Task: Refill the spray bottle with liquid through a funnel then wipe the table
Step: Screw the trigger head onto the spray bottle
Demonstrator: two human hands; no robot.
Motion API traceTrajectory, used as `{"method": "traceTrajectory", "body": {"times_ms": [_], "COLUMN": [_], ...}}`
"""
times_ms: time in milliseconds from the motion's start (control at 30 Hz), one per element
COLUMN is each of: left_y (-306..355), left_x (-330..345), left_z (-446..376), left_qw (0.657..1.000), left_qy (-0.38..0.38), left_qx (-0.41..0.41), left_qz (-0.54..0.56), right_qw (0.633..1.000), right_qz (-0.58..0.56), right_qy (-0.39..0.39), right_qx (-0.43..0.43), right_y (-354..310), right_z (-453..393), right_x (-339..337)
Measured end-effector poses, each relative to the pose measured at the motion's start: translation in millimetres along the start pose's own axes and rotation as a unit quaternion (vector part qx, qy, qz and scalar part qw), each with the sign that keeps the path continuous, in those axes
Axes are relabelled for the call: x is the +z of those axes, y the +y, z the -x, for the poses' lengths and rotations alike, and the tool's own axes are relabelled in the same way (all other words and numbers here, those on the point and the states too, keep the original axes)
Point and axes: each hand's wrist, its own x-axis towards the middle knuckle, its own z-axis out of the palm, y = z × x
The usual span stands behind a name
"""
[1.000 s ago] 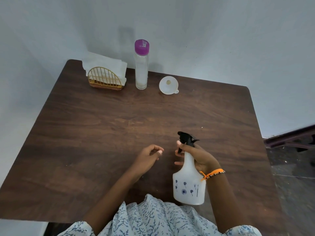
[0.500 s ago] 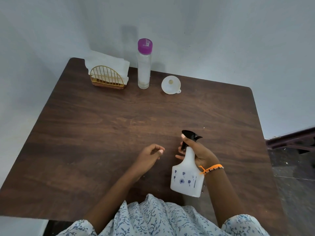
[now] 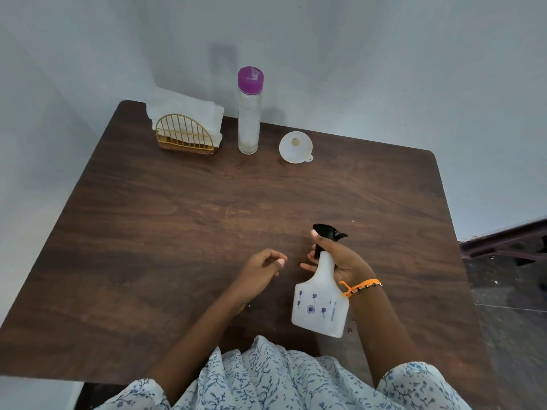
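I judged the job barely started when I looked in. My right hand [image 3: 340,258] gripped the spray bottle [image 3: 321,303] by its neck, thumb up against the black trigger head [image 3: 327,232], and the bottle sat near the table's near edge, right of centre; whether its base touched the table [image 3: 177,217] or hung just above it I could not tell. The trigger head was on the bottle, so the first real step, taking it off, was not yet done. My left hand [image 3: 262,272] was just left of the bottle, apart from it, fingers loosely curled and holding nothing.

Everything else for the refill stood well apart at the far edge. The white funnel [image 3: 295,147] lay there with its wide mouth facing up toward me, untouched. Just left of it stood the clear bottle with the purple cap [image 3: 250,113], upright, cap on; I took it for the supply of liquid, though I could not make out its level. Farther left, the gold wire holder [image 3: 185,136] held white napkins [image 3: 183,109], which I assumed were meant for the wiping.

So what remained, as I reckoned it: remove the trigger head, seat the funnel in the neck, uncap and pour, close both up, then wipe the table. A few pale specks showed on the wood near the spray bottle.
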Motion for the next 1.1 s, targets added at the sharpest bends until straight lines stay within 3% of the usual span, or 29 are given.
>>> {"method": "traceTrajectory", "body": {"times_ms": [233,433,667,900,1100], "left_y": [3,4,1,-2,-2], "left_x": [2,7,4,5,5], "left_z": [4,6,5,3,3], "left_qw": [1.000,1.000,1.000,0.999,0.999], "left_qy": [-0.017,-0.029,-0.022,-0.037,-0.045], "left_qx": [-0.005,-0.004,-0.006,-0.010,-0.016], "left_qz": [-0.003,-0.006,-0.005,0.000,0.003], "right_qw": [1.000,1.000,0.994,0.950,0.952], "right_qz": [-0.003,0.003,0.103,0.308,0.286], "right_qy": [-0.024,0.013,-0.017,0.006,0.050], "right_qx": [-0.005,0.006,-0.040,-0.056,-0.100], "right_y": [1,5,0,-5,-10], "right_z": [1,-2,0,-1,-8], "right_x": [0,-1,-18,-11,-1]}}
